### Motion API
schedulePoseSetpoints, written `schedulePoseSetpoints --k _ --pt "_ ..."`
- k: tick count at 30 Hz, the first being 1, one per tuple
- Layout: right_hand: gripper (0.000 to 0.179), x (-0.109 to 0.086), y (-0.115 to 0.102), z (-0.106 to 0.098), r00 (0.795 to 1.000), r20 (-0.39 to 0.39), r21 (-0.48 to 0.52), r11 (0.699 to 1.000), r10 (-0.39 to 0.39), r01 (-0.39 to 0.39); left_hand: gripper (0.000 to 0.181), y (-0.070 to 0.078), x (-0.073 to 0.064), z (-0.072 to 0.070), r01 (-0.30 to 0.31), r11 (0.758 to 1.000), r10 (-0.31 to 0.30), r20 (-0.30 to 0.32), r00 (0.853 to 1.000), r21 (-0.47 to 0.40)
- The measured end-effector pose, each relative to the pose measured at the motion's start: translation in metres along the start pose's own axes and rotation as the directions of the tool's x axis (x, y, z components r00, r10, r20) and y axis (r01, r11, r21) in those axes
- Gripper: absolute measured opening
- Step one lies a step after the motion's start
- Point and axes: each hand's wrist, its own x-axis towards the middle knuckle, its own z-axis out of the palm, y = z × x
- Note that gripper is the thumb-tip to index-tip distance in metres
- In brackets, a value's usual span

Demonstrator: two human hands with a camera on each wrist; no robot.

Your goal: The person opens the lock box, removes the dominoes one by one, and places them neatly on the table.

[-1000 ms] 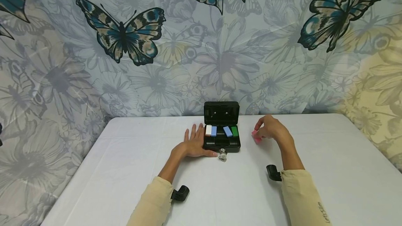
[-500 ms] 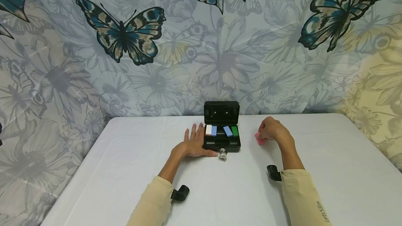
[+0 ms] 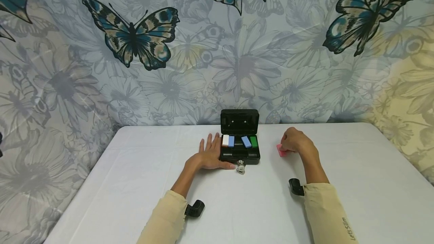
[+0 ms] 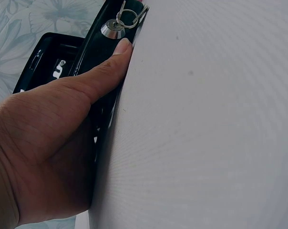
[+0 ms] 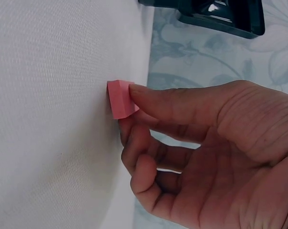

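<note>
A small black lockbox (image 3: 240, 156) stands with its lid (image 3: 239, 122) raised; inside lie white, blue and green blocks, among them a tilted blue block (image 3: 246, 142) and a green block (image 3: 253, 141). My left hand (image 3: 209, 158) rests against the box's left side, fingers straight and spread. Its thumb lies along the front wall, beside the silver lock (image 4: 113, 28) with keys on a ring. Right of the box, my right hand (image 3: 295, 141) pinches a pink block (image 5: 120, 99) between thumb and fingers, at the tabletop. The other fingers are curled.
A white cloth covers the table (image 3: 237, 206). Behind it hangs a patterned cloth (image 3: 190, 86) with butterflies and flowers. Each wrist wears a black camera, such as the left camera (image 3: 194, 209).
My right hand has moved slightly to the right, carrying the pink block a little farther from the box. The left hand and the box have stayed in place.
</note>
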Motion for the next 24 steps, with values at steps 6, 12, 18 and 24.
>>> schedulePoseSetpoints --k 6,12,18,24 --pt "0.018 0.0009 0.0013 0.0010 1.000 0.005 0.005 1.000 -0.008 0.008 0.130 0.0018 -0.0015 -0.0013 0.001 1.000 -0.001 0.006 1.000 -0.003" --pt "0.016 0.0002 -0.0002 0.0011 1.000 0.005 0.014 1.000 -0.027 0.027 0.131 -0.0005 0.0002 0.0001 0.014 1.000 -0.014 0.006 1.000 0.008" --pt "0.017 -0.0005 -0.0003 0.0011 1.000 0.001 0.012 1.000 -0.017 0.017 0.131 -0.0021 0.0022 0.0016 0.008 1.000 -0.008 0.009 1.000 0.001" --pt "0.018 -0.0029 -0.0009 -0.0017 1.000 0.005 0.006 1.000 -0.017 0.017 0.131 -0.0013 0.0020 0.0008 0.007 1.000 -0.007 0.013 1.000 -0.013"
